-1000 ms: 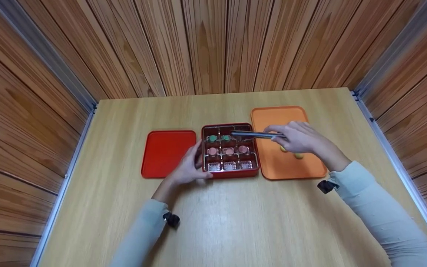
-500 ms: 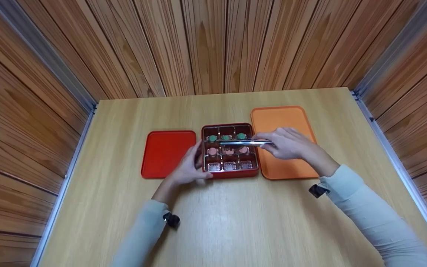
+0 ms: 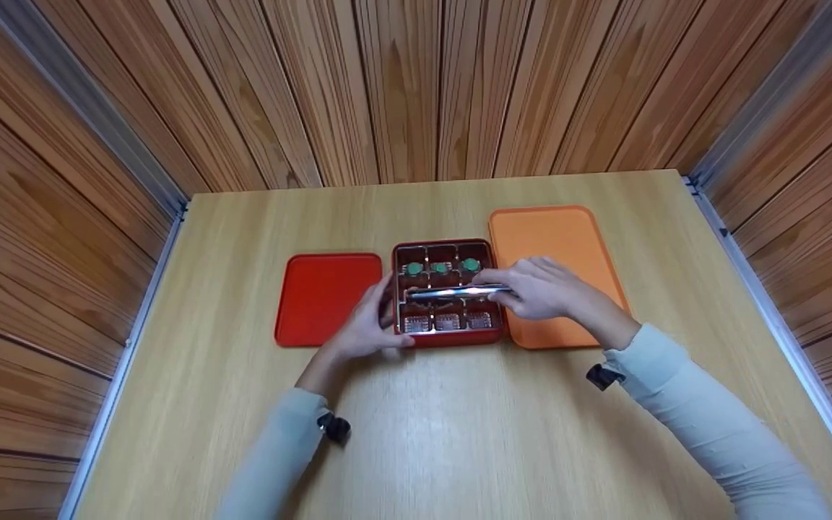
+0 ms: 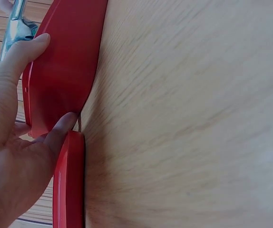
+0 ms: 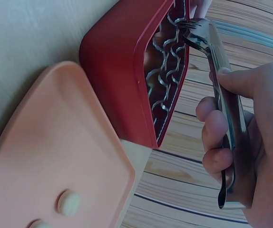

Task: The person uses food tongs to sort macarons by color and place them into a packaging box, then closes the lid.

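A red compartment box [image 3: 449, 337] sits mid-table. Three green pieces [image 3: 441, 268] fill its back row, and crinkled foil cups [image 3: 448, 322] line the front row. My left hand [image 3: 365, 325] wraps round the box's near-left corner, thumb on the front wall; the left wrist view shows this hand [image 4: 13, 142] against the red wall [image 4: 65, 66]. My right hand [image 3: 540, 290] grips metal tongs [image 3: 456, 292] lying across the middle row and hiding its contents. In the right wrist view the tongs [image 5: 224, 104] reach over the foil cups [image 5: 167, 71] with nothing seen in their tips.
A red lid [image 3: 328, 297] lies flat left of the box. An orange tray [image 3: 568, 238] lies to the right, with pale round pieces [image 5: 69, 202] on it in the right wrist view. Wooden walls close in the table on three sides.
The right hand has carried the tongs from the back-right compartment leftward and nearer, over the middle row. A third green piece now sits in the back row. The left hand has stayed put.
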`<action>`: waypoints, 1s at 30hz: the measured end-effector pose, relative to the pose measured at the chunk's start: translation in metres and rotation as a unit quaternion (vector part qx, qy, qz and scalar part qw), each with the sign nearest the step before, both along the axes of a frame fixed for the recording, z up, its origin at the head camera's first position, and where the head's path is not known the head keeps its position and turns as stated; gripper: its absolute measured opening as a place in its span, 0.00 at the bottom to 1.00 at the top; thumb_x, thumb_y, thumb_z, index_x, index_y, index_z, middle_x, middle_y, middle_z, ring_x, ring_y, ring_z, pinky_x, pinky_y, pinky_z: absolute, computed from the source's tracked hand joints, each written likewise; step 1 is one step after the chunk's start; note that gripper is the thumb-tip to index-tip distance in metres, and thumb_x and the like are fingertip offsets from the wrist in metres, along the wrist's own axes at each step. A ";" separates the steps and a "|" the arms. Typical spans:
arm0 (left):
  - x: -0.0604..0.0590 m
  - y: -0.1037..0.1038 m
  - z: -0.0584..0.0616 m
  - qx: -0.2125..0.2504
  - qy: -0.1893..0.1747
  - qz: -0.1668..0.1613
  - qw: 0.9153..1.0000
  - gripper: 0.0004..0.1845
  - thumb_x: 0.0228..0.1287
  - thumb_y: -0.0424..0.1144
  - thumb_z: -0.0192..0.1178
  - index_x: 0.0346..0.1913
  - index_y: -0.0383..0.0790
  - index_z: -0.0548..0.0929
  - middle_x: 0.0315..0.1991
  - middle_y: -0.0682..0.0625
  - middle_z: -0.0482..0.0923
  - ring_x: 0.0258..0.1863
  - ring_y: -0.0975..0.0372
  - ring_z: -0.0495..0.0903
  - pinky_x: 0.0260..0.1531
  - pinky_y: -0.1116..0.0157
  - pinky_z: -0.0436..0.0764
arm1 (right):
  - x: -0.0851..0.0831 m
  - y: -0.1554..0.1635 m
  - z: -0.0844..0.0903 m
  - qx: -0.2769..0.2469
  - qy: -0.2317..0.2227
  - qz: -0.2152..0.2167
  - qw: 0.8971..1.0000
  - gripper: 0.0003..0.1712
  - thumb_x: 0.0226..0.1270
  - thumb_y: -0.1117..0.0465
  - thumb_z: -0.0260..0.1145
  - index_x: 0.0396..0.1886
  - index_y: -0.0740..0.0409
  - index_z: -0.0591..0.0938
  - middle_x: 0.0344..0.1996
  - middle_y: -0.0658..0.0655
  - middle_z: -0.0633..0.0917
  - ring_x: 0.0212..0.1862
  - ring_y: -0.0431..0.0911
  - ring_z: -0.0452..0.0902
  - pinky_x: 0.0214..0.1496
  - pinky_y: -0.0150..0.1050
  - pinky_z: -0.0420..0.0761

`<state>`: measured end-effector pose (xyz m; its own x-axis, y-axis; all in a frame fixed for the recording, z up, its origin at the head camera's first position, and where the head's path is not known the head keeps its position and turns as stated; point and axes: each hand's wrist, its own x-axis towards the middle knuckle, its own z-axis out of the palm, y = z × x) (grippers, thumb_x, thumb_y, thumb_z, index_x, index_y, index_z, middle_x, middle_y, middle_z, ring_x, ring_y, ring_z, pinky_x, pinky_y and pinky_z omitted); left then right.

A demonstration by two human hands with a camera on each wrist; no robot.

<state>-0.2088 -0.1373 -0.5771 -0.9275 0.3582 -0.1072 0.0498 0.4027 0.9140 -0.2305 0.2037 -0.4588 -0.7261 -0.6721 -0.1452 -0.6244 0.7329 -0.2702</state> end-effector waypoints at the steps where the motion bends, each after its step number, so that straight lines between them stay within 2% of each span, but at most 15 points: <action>1: 0.000 0.000 0.000 -0.001 -0.001 0.000 1.000 0.73 0.54 0.41 0.89 0.94 0.45 0.48 0.89 0.34 0.56 0.90 0.40 0.57 0.92 0.37 0.55 | 0.000 -0.002 0.000 0.000 -0.003 0.001 1.000 0.22 0.88 0.55 0.63 0.75 0.46 0.85 0.17 0.43 0.60 0.20 0.40 0.52 0.26 0.33 0.52; 11: 0.001 0.002 0.001 0.002 -0.006 -0.002 1.000 0.71 0.57 0.38 0.87 0.94 0.46 0.48 0.88 0.34 0.58 0.89 0.41 0.59 0.93 0.37 0.54 | 0.001 -0.015 -0.001 0.000 0.001 0.020 1.000 0.22 0.86 0.56 0.63 0.74 0.45 0.85 0.16 0.42 0.58 0.20 0.39 0.49 0.25 0.33 0.50; 24: 0.001 0.002 0.002 0.002 -0.008 0.003 1.000 0.71 0.55 0.36 0.87 0.94 0.46 0.48 0.89 0.35 0.57 0.90 0.42 0.58 0.93 0.38 0.53 | 0.002 -0.016 -0.003 0.027 -0.012 0.007 1.000 0.24 0.87 0.53 0.63 0.77 0.44 0.83 0.18 0.44 0.63 0.22 0.41 0.53 0.28 0.35 0.54; 30: 0.001 0.001 0.000 0.002 -0.009 0.003 1.000 0.71 0.55 0.37 0.87 0.95 0.47 0.48 0.89 0.36 0.57 0.91 0.42 0.57 0.93 0.37 0.54 | 0.001 -0.015 -0.005 0.021 -0.010 0.008 1.000 0.26 0.88 0.50 0.63 0.79 0.45 0.82 0.17 0.43 0.62 0.21 0.41 0.53 0.26 0.35 0.54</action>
